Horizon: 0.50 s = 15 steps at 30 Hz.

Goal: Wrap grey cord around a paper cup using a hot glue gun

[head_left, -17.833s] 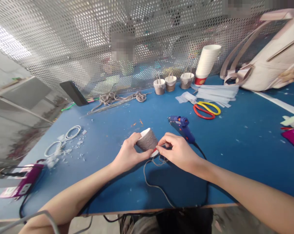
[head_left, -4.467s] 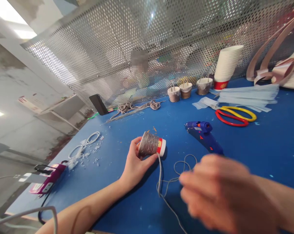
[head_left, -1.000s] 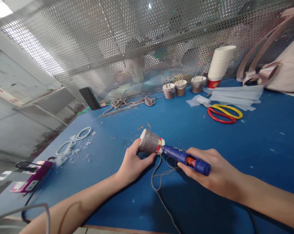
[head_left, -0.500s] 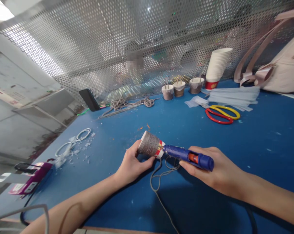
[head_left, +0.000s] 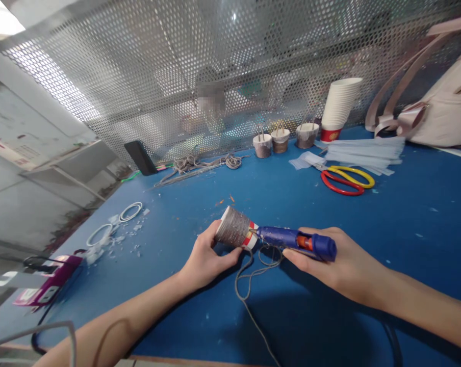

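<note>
A paper cup point(head_left: 233, 228) wrapped in grey cord lies tilted on its side, its red and white base end turned right. My left hand point(head_left: 206, 255) is closed around it from the left, thumb below. In my right hand point(head_left: 337, 265) is a blue glue gun point(head_left: 291, 241), its nozzle at the unwrapped band near the cup's base. Whether the tip touches the cup is too small to tell. Loose grey cord point(head_left: 249, 278) runs from the cup, loops beneath the gun and trails to the table's front edge.
Behind are scissors point(head_left: 347, 181), clear strips point(head_left: 364, 153), stacked cups point(head_left: 339, 109), wrapped cups point(head_left: 262, 146), cord bundles point(head_left: 188, 163) and a black phone point(head_left: 141, 158). A purple power strip point(head_left: 49, 281) and white rings point(head_left: 130, 211) lie left. A pink bag point(head_left: 444, 109) stands at right.
My right hand and the rear of the glue gun have shifted slightly, leaving the gun a little more level. The left hand and cup have hardly moved.
</note>
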{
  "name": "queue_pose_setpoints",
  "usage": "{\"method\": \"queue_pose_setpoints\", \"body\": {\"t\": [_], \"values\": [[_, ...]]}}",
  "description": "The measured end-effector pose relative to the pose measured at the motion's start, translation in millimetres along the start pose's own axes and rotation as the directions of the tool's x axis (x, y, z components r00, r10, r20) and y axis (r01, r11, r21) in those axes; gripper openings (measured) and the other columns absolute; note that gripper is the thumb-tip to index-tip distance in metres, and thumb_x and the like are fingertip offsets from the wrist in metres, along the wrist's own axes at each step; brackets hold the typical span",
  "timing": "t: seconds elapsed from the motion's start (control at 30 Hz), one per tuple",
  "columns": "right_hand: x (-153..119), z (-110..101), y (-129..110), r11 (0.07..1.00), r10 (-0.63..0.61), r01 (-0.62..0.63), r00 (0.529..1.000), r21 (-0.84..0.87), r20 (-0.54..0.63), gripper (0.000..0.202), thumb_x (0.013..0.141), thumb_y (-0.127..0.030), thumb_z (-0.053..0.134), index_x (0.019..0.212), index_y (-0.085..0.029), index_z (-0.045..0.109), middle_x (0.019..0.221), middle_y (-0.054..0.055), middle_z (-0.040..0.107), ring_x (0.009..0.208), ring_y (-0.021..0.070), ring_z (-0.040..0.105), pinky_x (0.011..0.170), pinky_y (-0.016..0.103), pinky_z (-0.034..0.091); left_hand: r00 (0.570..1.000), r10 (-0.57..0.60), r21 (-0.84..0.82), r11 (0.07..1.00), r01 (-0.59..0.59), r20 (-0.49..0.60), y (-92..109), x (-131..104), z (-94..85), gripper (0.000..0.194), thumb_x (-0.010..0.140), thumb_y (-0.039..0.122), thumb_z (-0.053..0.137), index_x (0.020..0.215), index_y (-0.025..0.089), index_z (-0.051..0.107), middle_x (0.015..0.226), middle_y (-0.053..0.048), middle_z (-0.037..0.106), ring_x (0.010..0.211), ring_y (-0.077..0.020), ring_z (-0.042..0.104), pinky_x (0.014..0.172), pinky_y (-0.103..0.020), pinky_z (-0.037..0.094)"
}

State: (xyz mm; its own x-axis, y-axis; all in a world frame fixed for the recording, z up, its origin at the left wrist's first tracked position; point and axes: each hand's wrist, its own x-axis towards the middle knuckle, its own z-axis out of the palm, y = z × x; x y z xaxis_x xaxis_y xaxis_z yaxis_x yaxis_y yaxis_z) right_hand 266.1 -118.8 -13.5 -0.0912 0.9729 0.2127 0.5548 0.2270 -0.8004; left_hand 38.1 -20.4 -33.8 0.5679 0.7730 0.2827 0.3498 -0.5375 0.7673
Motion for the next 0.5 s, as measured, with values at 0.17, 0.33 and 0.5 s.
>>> {"method": "queue_pose_setpoints", "body": {"t": [0.17,0.33,0.5], "values": [[-0.9,-1.7,-3.2,0.998,0.053,-0.055,0.998,0.039,0.042,0.031,0.083,-0.037,0.054,0.058,-0.02,0.048,0.049,-0.006,0.046,0.044,0.0086,0.038,0.042,0.022,0.032,1.0,0.002,0.014,1.0,-0.002,0.003,0.5,-1.2,-0.5,0.027,0.072,0.024,0.066,0.097,0.015,0.06,0.087,-0.005,0.067,0.078,-0.0161,0.064,0.074,-0.027,0.052],[-3.3,2.3,-4.0,0.998,-0.051,0.052,0.998,-0.024,0.049,0.025,0.084,-0.031,0.055,0.062,-0.02,0.051,0.054,-0.004,0.051,0.045,0.0083,0.042,0.044,0.021,0.034,1.0,-0.01,0.018,1.0,0.01,0.006,0.0,-0.7,-0.4,0.027,0.072,0.025,0.066,0.096,0.015,0.06,0.085,-0.005,0.067,0.076,-0.016,0.064,0.074,-0.027,0.052],[0.4,-2.9,-3.7,0.994,0.077,-0.081,0.996,0.077,0.045,0.031,0.082,-0.036,0.054,0.057,-0.02,0.046,0.049,-0.006,0.042,0.044,0.0083,0.035,0.04,0.021,0.029,1.0,0.003,0.017,1.0,-0.003,0.026,-2.2,-0.5,-2.3,0.027,0.071,0.024,0.066,0.096,0.015,0.061,0.086,-0.005,0.067,0.077,-0.0161,0.064,0.075,-0.028,0.052]]}}
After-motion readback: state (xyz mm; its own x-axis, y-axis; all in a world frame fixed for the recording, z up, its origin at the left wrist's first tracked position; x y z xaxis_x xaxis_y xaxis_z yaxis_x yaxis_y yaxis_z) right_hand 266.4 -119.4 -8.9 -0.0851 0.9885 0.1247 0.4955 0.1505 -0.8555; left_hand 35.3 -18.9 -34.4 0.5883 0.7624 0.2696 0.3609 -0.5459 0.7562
